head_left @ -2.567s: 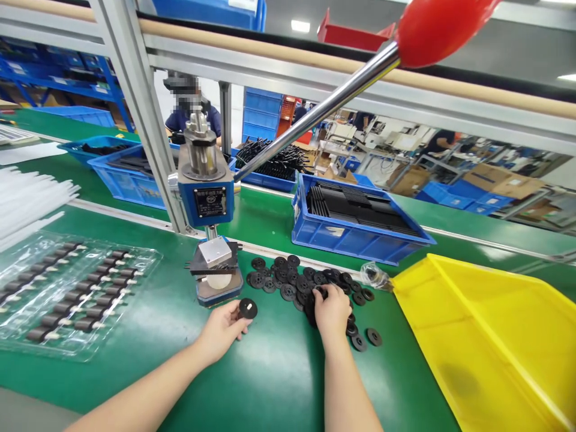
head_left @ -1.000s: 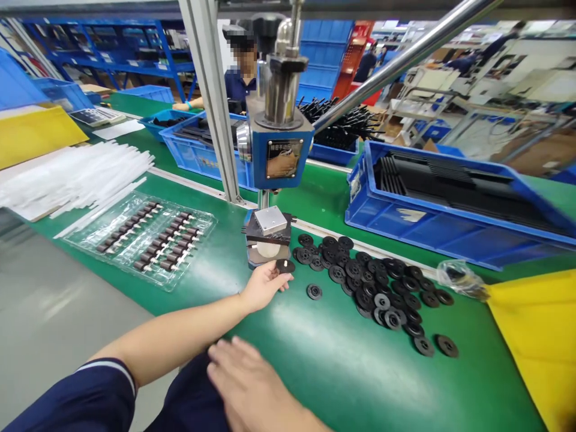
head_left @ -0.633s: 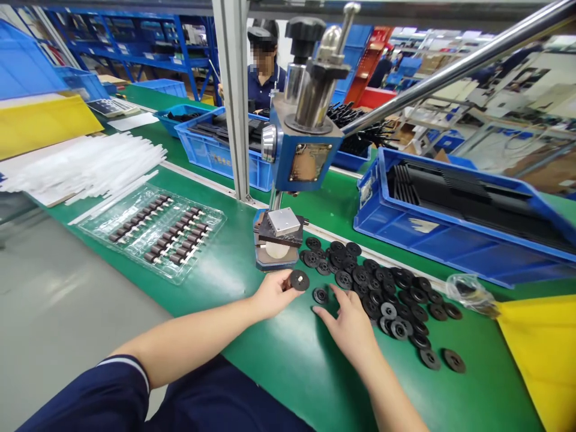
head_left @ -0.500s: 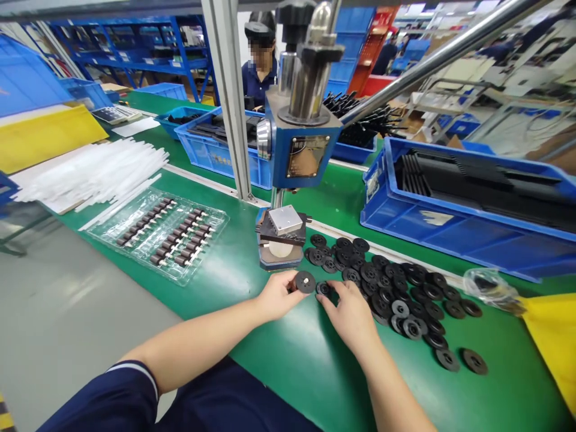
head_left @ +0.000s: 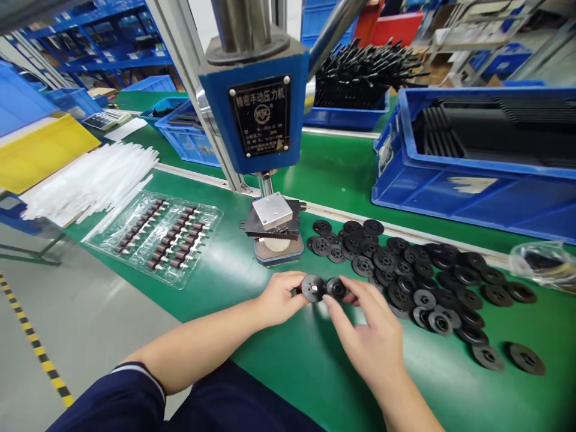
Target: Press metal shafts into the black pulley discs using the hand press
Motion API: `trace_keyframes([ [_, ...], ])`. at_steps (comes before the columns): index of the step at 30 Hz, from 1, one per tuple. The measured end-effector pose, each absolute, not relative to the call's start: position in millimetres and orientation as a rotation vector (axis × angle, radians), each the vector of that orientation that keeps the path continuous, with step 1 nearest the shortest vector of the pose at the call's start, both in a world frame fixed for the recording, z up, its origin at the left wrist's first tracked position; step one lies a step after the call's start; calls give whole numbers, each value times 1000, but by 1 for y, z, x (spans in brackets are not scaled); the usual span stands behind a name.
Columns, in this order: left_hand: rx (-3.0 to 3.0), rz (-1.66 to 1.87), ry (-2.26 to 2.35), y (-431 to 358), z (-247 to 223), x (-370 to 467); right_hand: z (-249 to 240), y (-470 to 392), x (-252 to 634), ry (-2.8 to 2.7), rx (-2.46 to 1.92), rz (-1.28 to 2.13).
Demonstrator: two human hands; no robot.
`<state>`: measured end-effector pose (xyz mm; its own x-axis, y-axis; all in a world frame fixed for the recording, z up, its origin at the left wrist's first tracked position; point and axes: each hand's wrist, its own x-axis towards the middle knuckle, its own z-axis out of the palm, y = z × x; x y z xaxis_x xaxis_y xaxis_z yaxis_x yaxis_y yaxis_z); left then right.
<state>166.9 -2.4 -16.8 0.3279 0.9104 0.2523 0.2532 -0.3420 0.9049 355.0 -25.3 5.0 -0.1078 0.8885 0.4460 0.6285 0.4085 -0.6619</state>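
Between the thumb and fingers of my left hand (head_left: 284,298) is a black disc (head_left: 311,289) with a pale pin tip showing at its middle. My right hand (head_left: 366,318) pinches a second, smaller-looking black disc (head_left: 335,289), with a ringed hub facing me. The two discs are side by side, close together over the green bench; whether they touch I cannot tell. To the right of my right hand lies a loose spread of black discs (head_left: 400,267). Just beyond my left hand stands a blue hand press (head_left: 265,114), with a silver block (head_left: 272,210) on its base.
A clear tray (head_left: 168,279) of small dark rollers with white shafts lies left. Behind it are white rods (head_left: 96,180) and a yellow bin (head_left: 42,153). Blue crates (head_left: 450,186) of black parts line the far side. A clear bag (head_left: 540,267) lies at right.
My view has tilted down and come nearer the press. My right hand has brought its disc closer to the one in my left hand. Both hands keep their hold.
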Motion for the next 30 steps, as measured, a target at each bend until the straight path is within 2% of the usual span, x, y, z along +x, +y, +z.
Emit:
trace_keyframes([
  [5,1816,1034,979,-5,-17,168,8,-40,343,-1963,-1203,418],
  [30,1827,990,978,-7,-16,167,7,-45,340,-1942,-1192,357],
])
